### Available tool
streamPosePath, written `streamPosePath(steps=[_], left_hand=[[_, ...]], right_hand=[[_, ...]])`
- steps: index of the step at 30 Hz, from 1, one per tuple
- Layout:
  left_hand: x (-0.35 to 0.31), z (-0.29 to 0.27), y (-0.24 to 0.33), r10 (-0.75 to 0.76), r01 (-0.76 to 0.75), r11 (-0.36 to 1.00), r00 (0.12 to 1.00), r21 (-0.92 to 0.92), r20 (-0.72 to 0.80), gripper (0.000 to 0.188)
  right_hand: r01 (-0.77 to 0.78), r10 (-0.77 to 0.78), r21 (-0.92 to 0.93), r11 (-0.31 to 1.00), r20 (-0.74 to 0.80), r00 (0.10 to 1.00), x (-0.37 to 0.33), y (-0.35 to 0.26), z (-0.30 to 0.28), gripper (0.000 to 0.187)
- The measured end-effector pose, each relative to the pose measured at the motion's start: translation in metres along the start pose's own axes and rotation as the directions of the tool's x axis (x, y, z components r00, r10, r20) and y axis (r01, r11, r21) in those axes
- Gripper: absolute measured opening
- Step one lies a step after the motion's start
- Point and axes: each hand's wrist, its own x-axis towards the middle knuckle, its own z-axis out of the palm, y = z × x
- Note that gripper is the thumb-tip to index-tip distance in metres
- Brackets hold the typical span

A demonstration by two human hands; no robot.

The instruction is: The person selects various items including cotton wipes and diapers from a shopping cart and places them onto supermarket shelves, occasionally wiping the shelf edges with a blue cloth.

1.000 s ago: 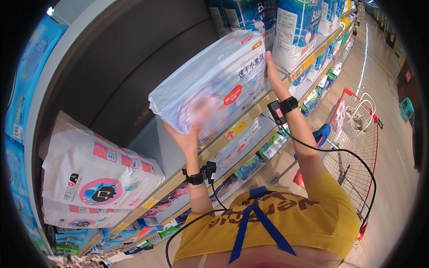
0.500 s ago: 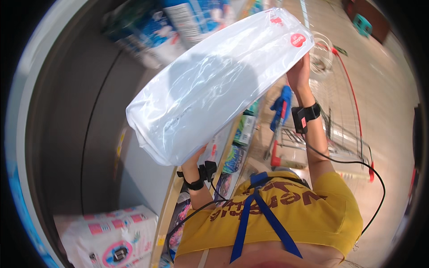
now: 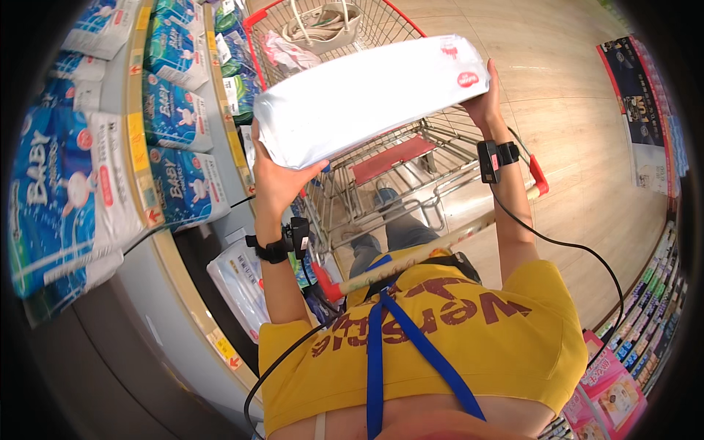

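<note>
A long white plastic-wrapped pack [image 3: 367,95] with small red marks at its right end is held level between my two hands, above the shopping cart [image 3: 394,159]. My left hand [image 3: 279,176] grips its left end, thumb along the near lower edge and the other fingers partly hidden behind it. At the opposite end, my right hand [image 3: 484,106] presses against the short side, with some fingers out of sight underneath. The pack hides part of the cart's basket.
On the left, shelves carry blue-and-white soft packs [image 3: 59,198]. A white pack [image 3: 242,286] lies on a lower shelf. Inside the cart's far end sits a light bag [image 3: 341,33]. The cart's handle bar [image 3: 418,257] crosses before my waist. A pink display [image 3: 612,389] stands at right.
The pack has moved with both hands from beside the shelf to above the cart. My view has turned right, and the cart now lies in front of me.
</note>
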Motion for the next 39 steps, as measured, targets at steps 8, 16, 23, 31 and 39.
streamPosePath(steps=[8,16,23,31,39], left_hand=[[0.037,0.083,-0.155,-0.345,0.353,0.935,0.928,-0.032,0.139,0.064],[0.049,0.127,-0.231,-0.475,0.498,0.866,0.846,-0.039,0.244,0.063],[0.054,0.179,-0.249,-0.653,0.739,0.619,0.672,-0.266,0.349,0.097],[0.079,0.156,-0.261,-0.692,0.722,0.688,0.624,0.071,0.363,0.069],[0.174,0.082,-0.129,0.055,0.067,0.839,0.977,0.54,-0.206,0.035]], right_hand=[[-0.305,0.297,-0.313,0.9,-0.074,0.952,0.085,0.069,-0.039,0.073],[-0.361,0.383,-0.378,0.852,-0.018,0.923,0.139,0.092,-0.044,0.069],[-0.547,0.707,-0.544,0.636,0.126,0.696,0.191,0.153,-0.088,0.057],[-0.065,0.68,-0.924,0.377,0.229,0.696,0.215,0.153,-0.04,0.069],[-0.042,0.682,-0.905,0.423,0.287,0.673,0.22,0.134,0.05,0.055]])
